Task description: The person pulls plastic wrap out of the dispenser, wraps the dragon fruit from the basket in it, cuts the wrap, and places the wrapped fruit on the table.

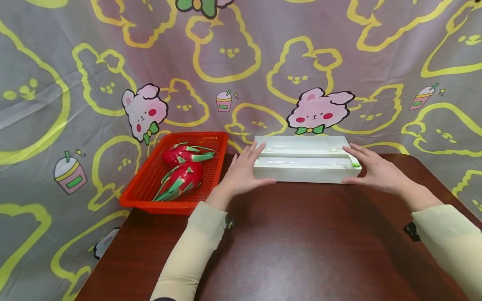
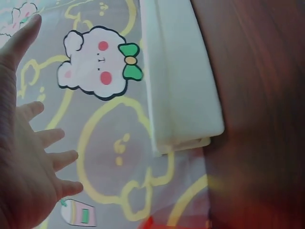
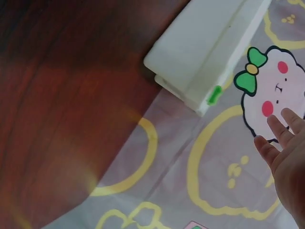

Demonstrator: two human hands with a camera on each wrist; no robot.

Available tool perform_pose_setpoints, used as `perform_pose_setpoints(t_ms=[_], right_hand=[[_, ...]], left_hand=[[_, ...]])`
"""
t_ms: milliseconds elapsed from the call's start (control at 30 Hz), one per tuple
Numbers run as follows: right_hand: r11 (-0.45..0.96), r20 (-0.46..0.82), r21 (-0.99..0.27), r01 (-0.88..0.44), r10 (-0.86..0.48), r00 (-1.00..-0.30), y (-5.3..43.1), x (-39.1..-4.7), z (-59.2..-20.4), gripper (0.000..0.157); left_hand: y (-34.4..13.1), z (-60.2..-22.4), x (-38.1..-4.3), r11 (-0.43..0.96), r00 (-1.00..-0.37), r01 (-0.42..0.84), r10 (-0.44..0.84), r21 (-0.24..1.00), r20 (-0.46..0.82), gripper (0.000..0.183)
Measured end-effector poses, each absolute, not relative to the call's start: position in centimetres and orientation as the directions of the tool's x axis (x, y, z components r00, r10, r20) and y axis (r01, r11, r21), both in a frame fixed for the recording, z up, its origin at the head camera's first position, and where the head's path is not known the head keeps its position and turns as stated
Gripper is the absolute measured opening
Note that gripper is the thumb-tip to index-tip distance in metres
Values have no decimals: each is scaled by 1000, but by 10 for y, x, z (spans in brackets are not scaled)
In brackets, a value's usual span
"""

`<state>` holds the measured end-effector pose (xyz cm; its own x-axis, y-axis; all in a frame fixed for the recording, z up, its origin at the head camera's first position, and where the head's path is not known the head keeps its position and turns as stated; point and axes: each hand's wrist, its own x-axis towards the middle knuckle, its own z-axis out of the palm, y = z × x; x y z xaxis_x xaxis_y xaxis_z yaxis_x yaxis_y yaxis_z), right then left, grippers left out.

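A white cling film dispenser (image 1: 305, 174) sits toward the back of the table, its long slot facing up with a roll of film showing. A small green piece (image 3: 214, 95) marks its right end. My left hand (image 1: 244, 172) is at the left end of the dispenser, fingers spread and thumb apart. At the opposite end is my right hand (image 1: 377, 170), fingers extended toward the corner. Both wrist views show gaps between the dispenser and the fingers of the left hand (image 2: 28, 162) and the right hand (image 3: 291, 160).
On the left of the brown table (image 1: 301, 242) stands a red plastic basket (image 1: 132, 203) holding two dragon fruits (image 1: 184, 177). A grey curtain (image 1: 260, 37) with yellow outlines and rabbit drawings hangs behind the table and along its left side.
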<state>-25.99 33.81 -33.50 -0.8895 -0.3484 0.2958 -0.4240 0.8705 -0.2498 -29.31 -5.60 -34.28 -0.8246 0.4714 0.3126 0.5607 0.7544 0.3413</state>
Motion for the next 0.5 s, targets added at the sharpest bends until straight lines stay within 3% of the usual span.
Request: perform_pose_setpoints(t_ms=[500], right_hand=[[852,329,-320,-413,-309,-892,346,-275,-352,91]], left_hand=[[-42,-362,-321,651,-813,582,453,487,365,89]])
